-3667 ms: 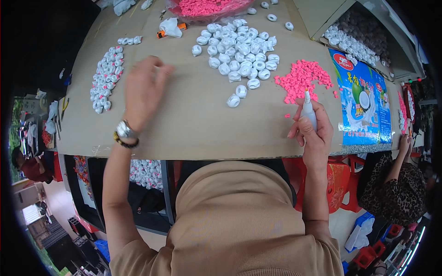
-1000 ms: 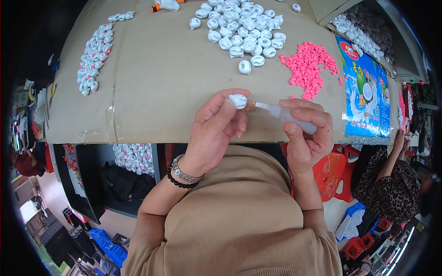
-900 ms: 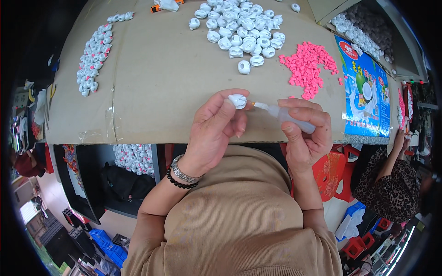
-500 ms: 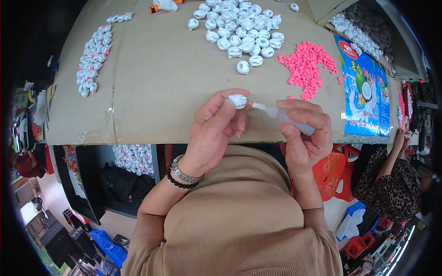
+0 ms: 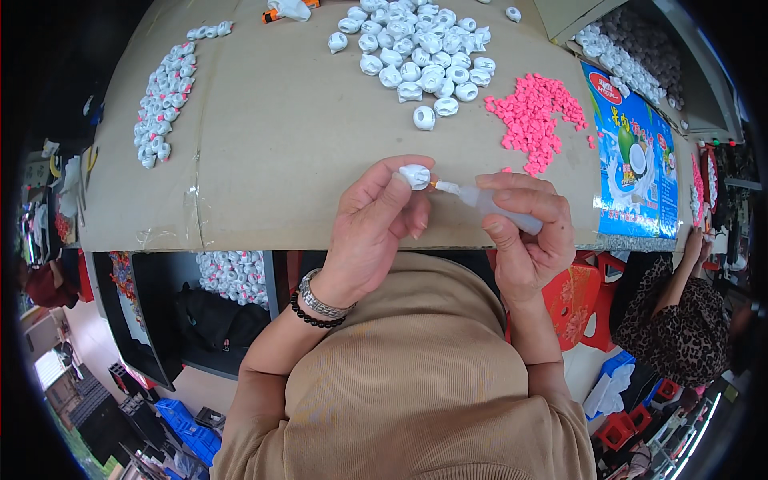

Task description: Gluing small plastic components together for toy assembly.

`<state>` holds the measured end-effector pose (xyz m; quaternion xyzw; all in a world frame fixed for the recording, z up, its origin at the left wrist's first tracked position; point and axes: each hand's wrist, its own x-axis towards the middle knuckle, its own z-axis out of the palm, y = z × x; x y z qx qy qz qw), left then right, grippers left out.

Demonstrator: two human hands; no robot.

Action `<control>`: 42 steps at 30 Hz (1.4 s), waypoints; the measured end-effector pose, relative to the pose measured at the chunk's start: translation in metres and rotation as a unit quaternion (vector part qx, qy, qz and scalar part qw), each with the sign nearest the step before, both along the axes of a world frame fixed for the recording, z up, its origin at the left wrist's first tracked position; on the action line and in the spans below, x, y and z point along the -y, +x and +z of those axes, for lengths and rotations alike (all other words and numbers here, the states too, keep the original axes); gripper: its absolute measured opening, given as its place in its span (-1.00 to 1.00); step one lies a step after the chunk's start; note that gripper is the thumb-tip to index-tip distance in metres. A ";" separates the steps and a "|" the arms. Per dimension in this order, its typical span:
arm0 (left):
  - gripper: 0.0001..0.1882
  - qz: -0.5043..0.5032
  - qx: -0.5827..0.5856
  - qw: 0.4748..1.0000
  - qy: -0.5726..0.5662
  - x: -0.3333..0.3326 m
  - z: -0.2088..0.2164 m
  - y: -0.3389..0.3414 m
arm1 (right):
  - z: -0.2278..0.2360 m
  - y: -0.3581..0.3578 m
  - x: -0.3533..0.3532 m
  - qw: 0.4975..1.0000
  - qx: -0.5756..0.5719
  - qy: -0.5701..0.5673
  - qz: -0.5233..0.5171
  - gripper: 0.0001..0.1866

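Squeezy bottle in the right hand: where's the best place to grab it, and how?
Probably best around the wide body of the squeezy bottle, coming from the right, as the right hand does: its thin nozzle points left, toward the white piece in the left hand.

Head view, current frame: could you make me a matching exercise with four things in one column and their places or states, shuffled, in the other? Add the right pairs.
Things
1. Translucent bottle
2. Pink pieces
3. Blue printed sheet
4. Small white piece

Places or states
A. Heaped loosely on the table
B. Held in the left hand
C. Lying flat at the table's right side
D. Gripped in the right hand

Pairs: 1-D, 2-A, 3-C, 4-B
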<state>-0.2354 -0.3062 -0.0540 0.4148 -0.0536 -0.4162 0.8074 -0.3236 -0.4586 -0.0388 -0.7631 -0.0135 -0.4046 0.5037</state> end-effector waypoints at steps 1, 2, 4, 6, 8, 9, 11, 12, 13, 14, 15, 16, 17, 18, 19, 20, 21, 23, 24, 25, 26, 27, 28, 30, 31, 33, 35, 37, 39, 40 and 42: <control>-0.63 -0.002 0.001 1.000 -0.001 0.000 -0.001 0.000 | 0.000 0.000 0.000 1.000 -0.001 0.005 -0.002 -0.79; -0.63 0.001 -0.001 1.000 0.001 0.000 0.000 0.000 | 0.001 -0.001 0.000 1.000 -0.002 0.009 -0.004 -0.79; -0.63 0.007 -0.004 1.000 0.005 0.001 0.003 0.000 | 0.000 -0.002 0.001 1.000 -0.005 0.014 -0.003 -0.78; -0.63 0.005 -0.004 1.000 0.003 0.000 0.003 0.000 | -0.003 -0.003 0.004 1.000 -0.008 0.014 0.004 -0.76; -0.63 0.005 -0.006 1.000 0.001 0.000 0.002 0.000 | -0.004 -0.007 0.004 0.993 -0.012 0.121 0.010 -0.73; -0.63 0.006 -0.009 1.000 0.000 0.000 0.002 0.000 | -0.003 -0.008 0.005 0.985 -0.014 0.173 0.012 -0.71; -0.63 0.007 -0.009 1.000 0.000 -0.001 0.002 0.000 | 0.000 -0.008 0.013 0.964 -0.018 0.264 0.028 -0.68; -0.63 0.006 -0.008 1.000 0.001 -0.001 0.002 0.001 | 0.003 -0.006 0.019 0.950 -0.019 0.308 0.035 -0.66; -0.63 0.005 -0.007 1.000 0.002 -0.002 0.002 0.001 | 0.006 -0.003 0.022 0.941 -0.016 0.335 0.031 -0.62; -0.63 0.006 -0.010 1.000 0.001 -0.002 0.002 0.001 | 0.006 -0.003 0.029 0.938 -0.030 0.344 0.027 -0.61; -0.63 0.007 -0.012 1.000 0.001 -0.002 0.003 0.000 | 0.005 -0.005 0.038 0.935 -0.044 0.352 0.023 -0.60; -0.63 0.008 -0.015 1.000 0.000 -0.003 0.003 0.000 | 0.005 -0.005 0.044 0.931 -0.057 0.361 0.019 -0.58; -0.63 0.005 -0.018 1.000 0.000 -0.004 0.004 0.000 | 0.010 -0.004 0.046 0.925 -0.086 0.368 -0.024 -0.57; -0.62 0.003 -0.021 1.000 0.000 -0.004 0.004 -0.001 | 0.010 -0.003 0.050 0.927 -0.112 0.356 -0.035 -0.58; -0.62 0.001 -0.023 1.000 -0.001 -0.004 0.004 -0.001 | 0.011 -0.003 0.057 0.927 -0.139 0.344 -0.047 -0.59; -0.63 -0.002 -0.020 1.000 0.000 -0.005 0.005 -0.002 | 0.011 -0.004 0.061 0.926 -0.165 0.334 -0.058 -0.60; -0.63 -0.004 -0.017 1.000 0.001 -0.005 0.006 -0.002 | 0.011 -0.004 0.065 0.931 -0.188 0.305 -0.069 -0.61; -0.63 -0.003 -0.015 1.000 0.004 -0.007 0.007 -0.002 | 0.010 -0.005 0.070 0.937 -0.234 0.246 -0.087 -0.65; -0.61 -0.001 -0.015 1.000 0.005 -0.007 0.007 -0.002 | 0.008 -0.006 0.071 0.943 -0.278 0.156 -0.097 -0.67; -0.60 0.001 -0.015 1.000 0.006 -0.008 0.006 -0.003 | 0.006 -0.006 0.071 0.940 -0.320 0.064 -0.105 -0.70; -0.60 0.001 -0.015 1.000 0.008 -0.008 0.007 -0.003 | 0.005 -0.006 0.071 0.927 -0.357 -0.028 -0.111 -0.72; -0.60 0.001 -0.015 1.000 0.009 -0.009 0.007 -0.003 | 0.005 -0.005 0.068 0.928 -0.349 -0.072 -0.112 -0.75; -0.59 0.000 -0.016 1.000 0.010 -0.009 0.006 -0.003 | 0.005 -0.003 0.065 0.926 -0.341 -0.117 -0.112 -0.78; -0.60 -0.003 -0.016 1.000 0.006 -0.010 0.006 -0.004 | 0.005 0.001 0.059 0.913 -0.345 -0.176 -0.126 -0.81; -0.60 -0.004 -0.017 1.000 0.005 -0.010 0.005 -0.004 | 0.005 0.003 0.057 0.904 -0.358 -0.190 -0.139 -0.81; -0.61 -0.006 -0.017 1.000 0.003 -0.009 0.006 -0.004 | 0.006 0.005 0.055 0.888 -0.376 -0.216 -0.151 -0.81; -0.61 -0.006 -0.018 1.000 0.004 -0.009 0.006 -0.005 | 0.009 0.007 0.054 0.879 -0.385 -0.240 -0.147 -0.79; -0.62 -0.004 -0.020 1.000 0.006 -0.008 0.007 -0.005 | 0.008 0.008 0.052 0.889 -0.365 -0.233 -0.150 -0.83; -0.63 -0.006 -0.023 1.000 0.001 -0.007 0.005 -0.005 | 0.009 0.007 0.047 0.905 -0.349 -0.190 -0.148 -0.86; -0.63 -0.007 -0.024 1.000 -0.001 -0.006 0.004 -0.006 | 0.012 0.006 0.043 0.916 -0.343 -0.150 -0.144 -0.87; -0.64 -0.002 -0.013 1.000 0.005 -0.005 0.005 -0.007 | 0.018 0.006 0.034 0.933 -0.328 -0.080 -0.124 -0.89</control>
